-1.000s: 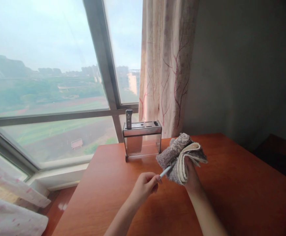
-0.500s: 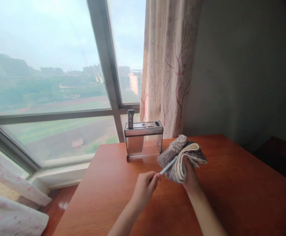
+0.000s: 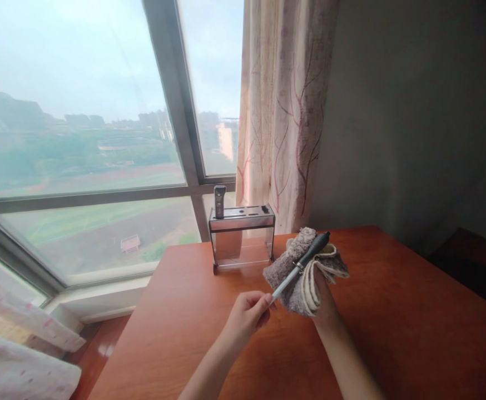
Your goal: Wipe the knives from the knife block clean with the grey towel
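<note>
Pinching the tip of a slim, black-handled steel knife (image 3: 299, 266), the left hand (image 3: 247, 314) steadies it while the right hand (image 3: 324, 297) clasps a folded grey-and-cream towel (image 3: 299, 275) around its blade above the red-brown wooden table (image 3: 393, 322).

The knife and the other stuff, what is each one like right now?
Knife: tilted, tip pinched by left hand, dark handle up on the cloth.
Cloth: bunched, gripped by right hand.
Knife block: upright, one handle sticking up.
Curtain: drawn aside.
Window: shut.
</note>
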`<state>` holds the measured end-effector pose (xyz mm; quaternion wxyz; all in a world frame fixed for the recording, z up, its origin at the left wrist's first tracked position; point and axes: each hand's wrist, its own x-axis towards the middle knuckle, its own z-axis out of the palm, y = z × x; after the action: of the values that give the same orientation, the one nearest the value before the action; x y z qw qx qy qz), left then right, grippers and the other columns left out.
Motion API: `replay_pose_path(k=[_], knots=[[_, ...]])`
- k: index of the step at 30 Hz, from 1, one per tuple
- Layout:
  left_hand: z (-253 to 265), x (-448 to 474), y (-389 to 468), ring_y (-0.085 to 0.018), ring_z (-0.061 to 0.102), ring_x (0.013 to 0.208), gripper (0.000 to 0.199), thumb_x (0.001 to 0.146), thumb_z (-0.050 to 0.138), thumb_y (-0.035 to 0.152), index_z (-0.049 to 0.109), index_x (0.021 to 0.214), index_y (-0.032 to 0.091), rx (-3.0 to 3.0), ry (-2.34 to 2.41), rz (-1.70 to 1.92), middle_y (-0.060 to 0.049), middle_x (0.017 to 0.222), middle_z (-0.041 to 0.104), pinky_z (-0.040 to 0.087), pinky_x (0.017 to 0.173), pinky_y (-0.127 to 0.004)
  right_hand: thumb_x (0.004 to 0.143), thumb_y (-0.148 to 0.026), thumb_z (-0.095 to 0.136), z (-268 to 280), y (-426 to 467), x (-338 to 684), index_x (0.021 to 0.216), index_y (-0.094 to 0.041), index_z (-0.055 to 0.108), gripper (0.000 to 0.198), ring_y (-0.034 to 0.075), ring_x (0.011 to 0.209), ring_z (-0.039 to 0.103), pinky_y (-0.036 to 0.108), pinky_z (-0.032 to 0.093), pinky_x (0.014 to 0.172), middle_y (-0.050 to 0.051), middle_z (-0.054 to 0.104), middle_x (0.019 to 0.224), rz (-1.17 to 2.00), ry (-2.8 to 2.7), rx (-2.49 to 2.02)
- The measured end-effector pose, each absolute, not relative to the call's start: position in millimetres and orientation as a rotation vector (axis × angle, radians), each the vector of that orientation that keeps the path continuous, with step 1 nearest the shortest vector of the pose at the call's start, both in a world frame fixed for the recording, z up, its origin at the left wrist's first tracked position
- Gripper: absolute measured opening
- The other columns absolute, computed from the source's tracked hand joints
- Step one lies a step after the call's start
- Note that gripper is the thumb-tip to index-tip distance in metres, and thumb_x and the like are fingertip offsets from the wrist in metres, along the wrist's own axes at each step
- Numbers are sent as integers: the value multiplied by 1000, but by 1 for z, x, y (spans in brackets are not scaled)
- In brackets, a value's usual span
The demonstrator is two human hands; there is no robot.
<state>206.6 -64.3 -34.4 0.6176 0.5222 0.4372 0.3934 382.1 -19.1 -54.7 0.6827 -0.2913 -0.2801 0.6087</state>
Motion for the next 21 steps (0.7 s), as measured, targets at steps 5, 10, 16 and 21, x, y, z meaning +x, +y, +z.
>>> replay_pose_path(k=[5,10,16,21], knots=[[-37,204,-61,-12,46,51,37,78,60,48,65,66,14,1489,1251,1098,0,53,56,31,49,-22,72,-38,73,-52,-17,389,90,-28,70,21,21,83,70,34,57,73,0,75,92,1428,-441,-596],[-40,198,-61,-12,47,52,24,78,63,37,63,65,16,1710,1444,1205,0,57,58,33,49,-21,72,-34,74,-53,-19,394,93,-29,70,22,17,87,69,30,56,79,-3,75,93,1385,-381,-498],[-41,196,-62,-12,51,59,12,79,60,26,58,70,19,1878,1607,1280,2,62,57,37,55,-21,70,-48,72,-56,-23,400,92,-32,70,27,21,95,68,37,53,86,-4,74,98,1353,-422,-407],[-41,194,-64,-12,52,59,14,84,55,25,56,71,20,2063,1697,1214,1,66,58,36,56,-21,64,-49,77,-60,-25,396,97,-35,69,37,21,93,68,38,52,87,-4,74,99,1436,-396,-401]])
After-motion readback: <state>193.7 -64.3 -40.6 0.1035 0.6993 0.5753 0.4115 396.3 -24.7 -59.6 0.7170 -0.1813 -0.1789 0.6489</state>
